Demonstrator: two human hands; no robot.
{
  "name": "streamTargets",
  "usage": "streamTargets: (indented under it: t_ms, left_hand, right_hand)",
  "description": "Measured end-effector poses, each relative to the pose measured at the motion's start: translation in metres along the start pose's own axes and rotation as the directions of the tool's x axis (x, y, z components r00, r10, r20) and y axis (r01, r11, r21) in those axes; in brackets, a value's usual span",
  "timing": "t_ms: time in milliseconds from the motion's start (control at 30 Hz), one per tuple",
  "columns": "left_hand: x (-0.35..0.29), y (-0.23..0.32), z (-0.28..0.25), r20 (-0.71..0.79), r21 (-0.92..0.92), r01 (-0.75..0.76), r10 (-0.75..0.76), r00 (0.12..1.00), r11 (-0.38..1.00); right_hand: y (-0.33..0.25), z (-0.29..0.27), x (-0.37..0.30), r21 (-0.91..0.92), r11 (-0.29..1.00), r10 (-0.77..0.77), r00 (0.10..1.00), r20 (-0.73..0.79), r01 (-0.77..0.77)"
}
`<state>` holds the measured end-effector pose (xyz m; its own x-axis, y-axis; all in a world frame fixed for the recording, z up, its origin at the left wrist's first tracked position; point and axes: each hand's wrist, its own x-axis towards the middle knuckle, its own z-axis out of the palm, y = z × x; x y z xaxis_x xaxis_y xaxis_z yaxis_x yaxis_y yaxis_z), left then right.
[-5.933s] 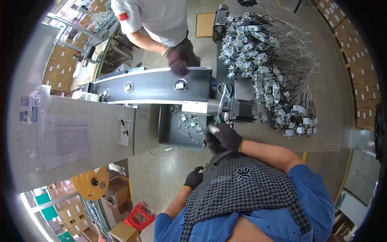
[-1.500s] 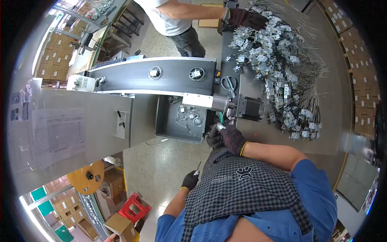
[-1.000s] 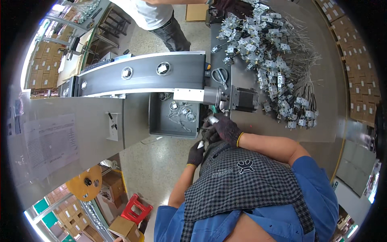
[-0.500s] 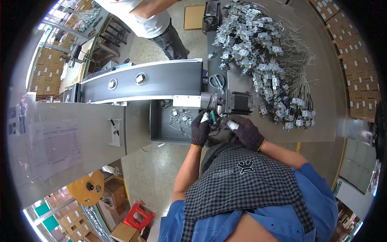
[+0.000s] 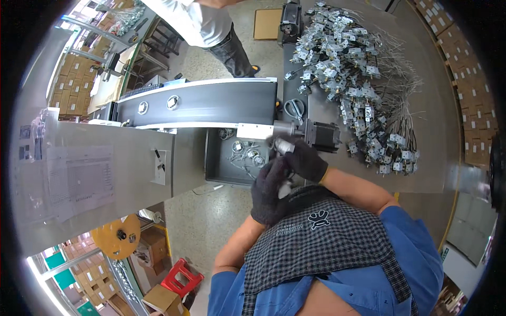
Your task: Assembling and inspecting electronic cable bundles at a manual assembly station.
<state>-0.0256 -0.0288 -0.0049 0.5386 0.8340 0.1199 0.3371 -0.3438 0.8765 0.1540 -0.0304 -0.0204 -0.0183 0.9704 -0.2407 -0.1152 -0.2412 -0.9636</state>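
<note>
Dark knitted gloves with white-wrapped fingertips cover both hands. My left hand [image 5: 268, 194] is closed in front of my apron, its fingers curled inward; anything inside it is hidden. Just above and to its right, my right hand [image 5: 307, 161] is closed too, its wrapped fingers bent toward the left near the conveyor's end roller [image 5: 283, 127]. What it grips, if anything, I cannot make out. A black motor [image 5: 323, 136] is beside the roller, just beyond my right hand. Close to my left hand, a grey bin [image 5: 221, 176] holds several small round parts with pale wires [image 5: 257, 160].
The conveyor belt [image 5: 226, 100] carries two round parts [image 5: 173, 102]. Scissors [image 5: 294, 109] lie on the metal table beside a large heap of wired metal parts [image 5: 363, 89]. Across the belt stands another person [image 5: 232, 50]. A red stool [image 5: 182, 277] is on the floor at lower left.
My hands have come together, the right moving left and the left shifting lower toward my apron. Both round parts on the belt have travelled left. The whole view has shifted slightly.
</note>
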Motion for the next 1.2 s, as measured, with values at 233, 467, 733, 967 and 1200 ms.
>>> streamTargets:
  t_ms: [233,467,733,967,1200]
  left_hand:
    - [0.007,0.008,-0.018,0.248,0.428,-0.094,-0.017,0.969,0.899]
    - [0.017,-0.013,-0.008,0.312,0.082,0.014,-0.039,0.949,0.996]
    - [0.054,-0.063,-0.002,-0.053,-0.161,-0.214,0.208,0.977,0.963]
    - [0.204,-0.138,0.016,-0.045,-0.581,0.441,-0.568,0.822,0.684]
    - [0.256,-0.299,0.026,-0.115,0.074,0.421,-0.412,0.904,0.904]
  right_hand:
    - [0.004,0.003,-0.011,-0.236,0.871,-0.36,0.887,0.289,0.43]
    - [0.063,-0.002,-0.01,0.019,0.99,-0.144,0.977,0.155,0.143]
    - [-0.018,-0.018,-0.026,0.471,0.846,0.256,0.965,0.052,-0.25]
    - [0.036,-0.156,-0.062,-0.249,0.953,-0.299,0.414,-0.86,0.173]
    - [0.061,-0.255,-0.057,-0.524,0.814,-0.492,0.182,-0.851,-0.251]
